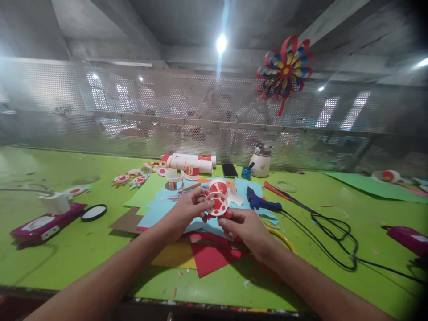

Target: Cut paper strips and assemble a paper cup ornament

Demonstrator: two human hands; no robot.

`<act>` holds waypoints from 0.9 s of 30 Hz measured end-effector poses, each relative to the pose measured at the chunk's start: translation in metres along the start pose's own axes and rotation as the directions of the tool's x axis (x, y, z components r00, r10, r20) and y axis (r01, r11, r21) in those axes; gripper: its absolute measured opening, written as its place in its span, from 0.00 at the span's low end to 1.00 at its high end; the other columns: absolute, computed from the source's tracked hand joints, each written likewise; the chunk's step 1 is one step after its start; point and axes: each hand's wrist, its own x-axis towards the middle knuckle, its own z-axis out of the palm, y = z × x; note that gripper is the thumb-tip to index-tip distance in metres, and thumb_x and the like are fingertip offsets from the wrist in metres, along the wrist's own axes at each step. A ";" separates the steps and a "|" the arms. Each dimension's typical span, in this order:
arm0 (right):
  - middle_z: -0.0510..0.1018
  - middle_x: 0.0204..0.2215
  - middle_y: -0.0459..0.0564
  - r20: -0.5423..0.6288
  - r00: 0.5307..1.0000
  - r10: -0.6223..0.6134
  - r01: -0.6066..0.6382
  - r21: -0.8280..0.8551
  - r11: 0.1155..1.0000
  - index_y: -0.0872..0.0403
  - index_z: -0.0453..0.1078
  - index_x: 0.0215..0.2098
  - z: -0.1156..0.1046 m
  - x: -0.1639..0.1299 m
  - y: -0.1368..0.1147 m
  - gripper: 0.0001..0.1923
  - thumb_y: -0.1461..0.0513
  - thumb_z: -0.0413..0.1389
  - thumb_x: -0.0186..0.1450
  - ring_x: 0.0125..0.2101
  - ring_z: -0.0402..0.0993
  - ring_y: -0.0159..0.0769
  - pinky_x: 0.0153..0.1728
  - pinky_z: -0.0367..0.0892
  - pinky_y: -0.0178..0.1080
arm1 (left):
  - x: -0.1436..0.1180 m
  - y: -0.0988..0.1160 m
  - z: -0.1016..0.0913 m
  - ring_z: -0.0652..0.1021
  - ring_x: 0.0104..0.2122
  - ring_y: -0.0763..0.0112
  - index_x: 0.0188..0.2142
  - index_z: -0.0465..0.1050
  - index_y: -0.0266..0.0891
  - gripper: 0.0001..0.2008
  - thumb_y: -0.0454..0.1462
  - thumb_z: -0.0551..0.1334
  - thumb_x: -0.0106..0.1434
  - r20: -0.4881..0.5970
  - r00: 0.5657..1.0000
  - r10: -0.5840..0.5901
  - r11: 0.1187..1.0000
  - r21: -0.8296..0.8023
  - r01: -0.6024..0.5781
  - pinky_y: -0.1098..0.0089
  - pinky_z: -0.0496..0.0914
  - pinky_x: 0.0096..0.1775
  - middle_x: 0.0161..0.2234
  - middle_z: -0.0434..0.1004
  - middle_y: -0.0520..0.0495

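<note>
— Currently, where is the paper cup (218, 199)?
— Above the coloured paper sheets (207, 258) on the green surface (67, 249). My left hand (187, 209) fingers curl around it; my right hand (245, 227) fingers pinch its lower edge.

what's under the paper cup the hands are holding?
Under the paper cup, held by the left hand and right hand, lie blue paper sheets over red and yellow ones on the green table. Hands hide the spot directly beneath.

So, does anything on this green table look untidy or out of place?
Yes: small paper scraps lie scattered near the front edge of the green table, and the glue gun's black cord sprawls in loose loops to the right.
</note>
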 end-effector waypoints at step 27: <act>0.70 0.19 0.43 -0.211 0.969 -0.130 0.128 -0.026 0.991 0.56 0.70 0.21 -0.020 0.006 -0.012 0.13 0.55 0.62 0.54 0.23 0.62 0.29 0.28 0.59 0.35 | -0.010 -0.003 0.015 0.71 0.25 0.76 0.38 0.70 0.38 0.14 0.42 0.66 0.55 0.247 0.924 -0.294 0.955 0.104 0.276 0.75 0.62 0.26 0.30 0.74 0.49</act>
